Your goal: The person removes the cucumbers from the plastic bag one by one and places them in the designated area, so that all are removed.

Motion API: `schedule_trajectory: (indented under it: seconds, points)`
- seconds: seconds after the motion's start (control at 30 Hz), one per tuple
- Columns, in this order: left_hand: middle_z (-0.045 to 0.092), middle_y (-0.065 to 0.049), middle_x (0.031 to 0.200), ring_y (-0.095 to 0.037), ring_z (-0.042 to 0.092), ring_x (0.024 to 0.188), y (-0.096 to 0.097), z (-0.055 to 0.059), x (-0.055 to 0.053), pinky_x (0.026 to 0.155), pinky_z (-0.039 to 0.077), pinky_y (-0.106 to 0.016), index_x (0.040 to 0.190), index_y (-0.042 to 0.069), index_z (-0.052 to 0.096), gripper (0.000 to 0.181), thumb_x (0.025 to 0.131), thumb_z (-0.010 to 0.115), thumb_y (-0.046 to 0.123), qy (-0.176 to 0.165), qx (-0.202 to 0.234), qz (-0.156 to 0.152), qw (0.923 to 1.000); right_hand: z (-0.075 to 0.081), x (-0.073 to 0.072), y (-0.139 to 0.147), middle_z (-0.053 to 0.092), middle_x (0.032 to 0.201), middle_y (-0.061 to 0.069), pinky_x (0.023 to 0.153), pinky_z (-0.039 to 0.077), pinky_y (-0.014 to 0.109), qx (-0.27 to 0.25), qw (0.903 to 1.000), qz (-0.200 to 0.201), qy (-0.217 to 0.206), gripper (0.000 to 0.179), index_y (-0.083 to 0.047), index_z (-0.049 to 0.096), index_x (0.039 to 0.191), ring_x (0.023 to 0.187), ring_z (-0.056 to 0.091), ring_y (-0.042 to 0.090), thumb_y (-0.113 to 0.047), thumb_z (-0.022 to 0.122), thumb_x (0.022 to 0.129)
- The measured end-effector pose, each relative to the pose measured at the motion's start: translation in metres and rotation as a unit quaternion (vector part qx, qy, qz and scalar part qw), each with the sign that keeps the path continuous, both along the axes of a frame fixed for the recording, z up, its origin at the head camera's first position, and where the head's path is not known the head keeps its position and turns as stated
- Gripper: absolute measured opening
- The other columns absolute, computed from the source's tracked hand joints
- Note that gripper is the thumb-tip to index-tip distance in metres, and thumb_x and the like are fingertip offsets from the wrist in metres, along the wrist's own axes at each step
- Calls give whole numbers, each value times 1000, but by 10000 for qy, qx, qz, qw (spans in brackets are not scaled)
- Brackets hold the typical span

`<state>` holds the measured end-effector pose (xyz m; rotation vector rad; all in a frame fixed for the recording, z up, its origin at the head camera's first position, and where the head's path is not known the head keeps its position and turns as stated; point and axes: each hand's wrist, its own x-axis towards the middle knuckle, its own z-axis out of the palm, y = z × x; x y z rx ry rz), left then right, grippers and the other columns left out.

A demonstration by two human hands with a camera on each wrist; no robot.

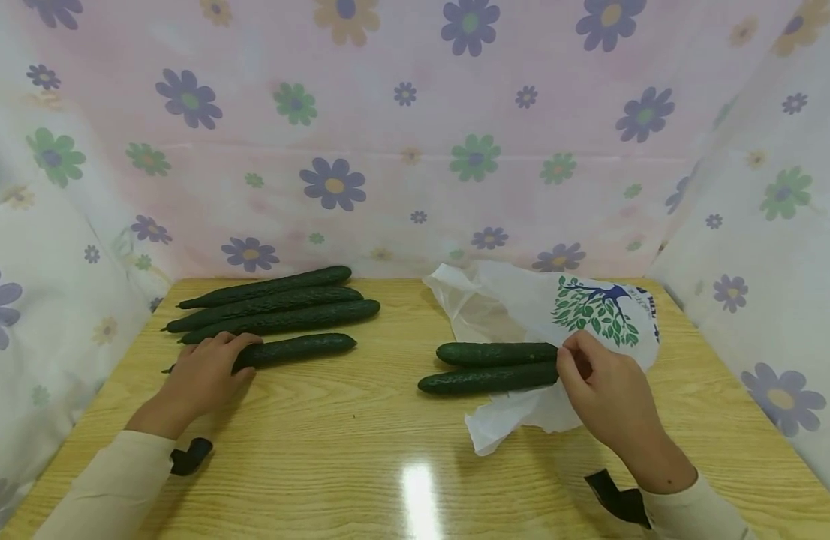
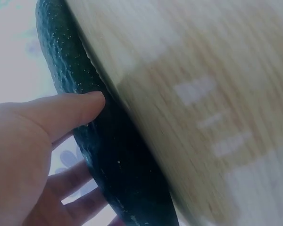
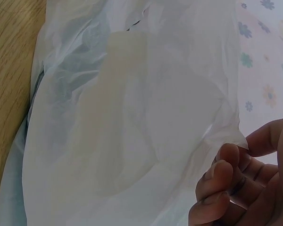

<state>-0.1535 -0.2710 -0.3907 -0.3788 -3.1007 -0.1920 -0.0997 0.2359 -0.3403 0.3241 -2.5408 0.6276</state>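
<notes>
cucumber, nearest of four at left on the worktop: we log left hand fingers grasping it; right hand fingers pinching the white bag at right.

Three long dark-green cucumbers lie at the back left of the yellowish wood-grain table. Before them, a fourth long dark-green cucumber lies under the left hand. At right, two long dark-green cucumbers lie partly over a white printed plastic bag, right ends beside the right hand.
</notes>
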Motion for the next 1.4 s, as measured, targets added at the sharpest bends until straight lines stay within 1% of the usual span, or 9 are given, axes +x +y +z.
schedule_trajectory:
  seconds: [0.17, 0.4, 0.53, 0.73, 0.9, 1.1, 1.23, 1.33, 1.4]
  points:
    - [60, -27, 130, -46, 60, 109, -2, 0, 0, 91, 40, -73, 140, 14, 55, 52, 93, 73, 25, -101, -17, -17, 9999, 0, 1, 1, 46, 57, -10, 43, 30, 22, -4, 10000, 1, 5, 12, -12, 61, 86, 46, 33, -3, -10, 59, 97]
    - [61, -25, 125, -46, 59, 106, -4, 1, -1, 86, 42, -72, 136, 10, 59, 51, 89, 77, 23, -125, -35, -20, 9999, 1, 0, 0, 44, 56, -11, 43, 29, 22, -11, 9999, 56, 117, 14, -14, 60, 84, 45, 31, -3, -9, 60, 97]
    - [61, -26, 123, -45, 60, 106, -6, 0, -1, 87, 43, -72, 136, 8, 59, 53, 89, 77, 23, -179, -67, 11, 9998, 2, 0, -1, 44, 56, -11, 43, 29, 22, -29, 9999, 58, 106, 14, -14, 60, 84, 45, 31, -2, -10, 60, 97]
    - [61, -27, 119, -45, 61, 101, -10, -3, -1, 85, 44, -70, 136, 8, 58, 56, 86, 80, 23, -162, -104, -8, 9998, 2, -1, -1, 44, 57, -11, 43, 29, 22, -33, 9999, 59, 91, 14, -15, 60, 84, 45, 30, -2, -10, 59, 97]
    - [62, -27, 120, -46, 61, 104, -14, -5, -1, 87, 43, -71, 133, 6, 60, 55, 86, 80, 25, -197, -143, 5, 9997, 2, 0, -1, 43, 56, -12, 42, 29, 22, -54, 9999, 65, 66, 15, -15, 60, 84, 44, 30, -2, -10, 59, 97]
    - [62, -27, 124, -50, 61, 108, -18, -5, -1, 87, 41, -71, 132, 6, 60, 52, 88, 77, 28, -328, -53, 7, 9994, 2, 1, 0, 45, 57, -11, 43, 30, 22, -75, 10000, 52, 22, 14, -14, 60, 84, 45, 32, -2, -10, 58, 98]
    - [62, -25, 127, -50, 60, 111, -19, -6, 0, 86, 40, -72, 132, 8, 59, 51, 89, 76, 30, -381, -1, -11, 9993, 2, 1, 1, 46, 58, -10, 43, 29, 23, -78, 10000, 43, -18, 13, -14, 61, 85, 46, 32, -2, -11, 58, 98]
    - [63, -24, 128, -47, 61, 110, -21, -6, 1, 83, 41, -72, 132, 10, 59, 52, 89, 76, 34, -470, 122, -41, 9988, 2, 1, 1, 46, 57, -10, 43, 30, 23, -83, 10000, 40, 3, 13, -14, 61, 85, 45, 32, -2, -11, 58, 98]
    - [62, -25, 128, -43, 65, 104, -23, -6, 2, 81, 45, -68, 132, 11, 59, 52, 89, 76, 36, -538, 305, -83, 9980, 2, 1, 1, 46, 57, -10, 43, 30, 23, -93, 9999, 41, 4, 13, -14, 61, 85, 45, 32, -2, -10, 59, 98]
